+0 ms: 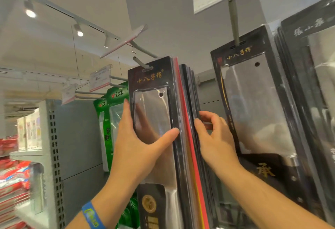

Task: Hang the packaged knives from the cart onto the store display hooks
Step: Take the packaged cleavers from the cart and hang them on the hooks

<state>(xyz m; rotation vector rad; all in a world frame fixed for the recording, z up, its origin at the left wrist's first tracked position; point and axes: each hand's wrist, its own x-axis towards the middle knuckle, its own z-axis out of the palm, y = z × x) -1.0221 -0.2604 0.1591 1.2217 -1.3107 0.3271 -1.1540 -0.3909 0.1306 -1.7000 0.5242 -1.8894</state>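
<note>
At the left hook [138, 61], the front packaged knife [152, 76] is already hanging by its slot, the left hand [137, 147] clasping it in its grip, the right hand [215, 141] pinching the packs behind [188, 101]; cart unseen, so remaining stock is unclear.

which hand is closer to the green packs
Left. The left hand holds the front knife pack at its left edge, right beside the green packs. The right hand pinches the stack on its far side, away from them.
</note>
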